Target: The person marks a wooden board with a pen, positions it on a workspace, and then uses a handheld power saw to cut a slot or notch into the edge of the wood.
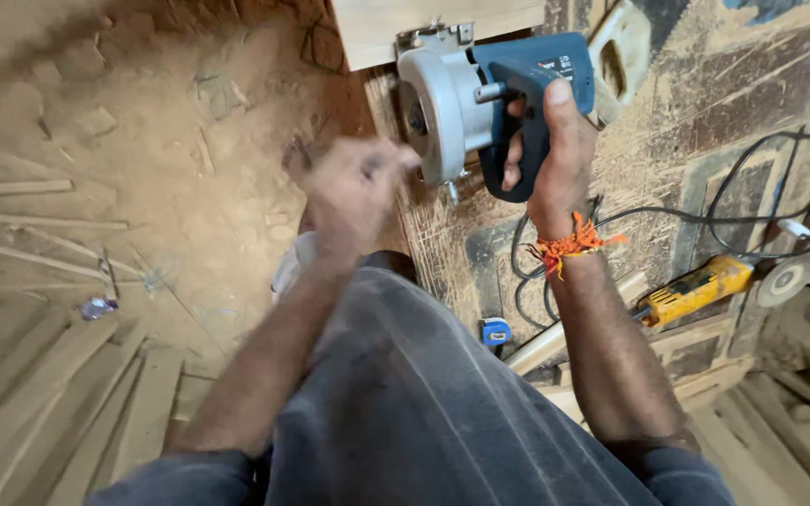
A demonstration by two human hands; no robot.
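The right hand (555, 150) grips the dark blue handle of a circular saw (480, 103), fingers wrapped closed around the grip with the thumb lying along its top. The saw has a pale grey, rounded metal guard on its left side with a dark hub at the centre, a blue plastic body behind it, and a small metal base plate at its upper edge that sits against a light wooden board (442, 28) at the top of the view. An orange thread band (569, 245) is tied around the right wrist.

The left hand (353, 187) is blurred, just left of the saw's grey guard; its fingers look curled, but I cannot tell whether they hold anything.

A black cable (752, 187) loops over the scratched, dusty floor (142, 169) to the right. Near it lies a yellow angle grinder (696, 289) with a grey disc at its end. A small blue tape measure (495, 331) rests beside the person's knee. Strips of wood (67, 394) lie at lower left.
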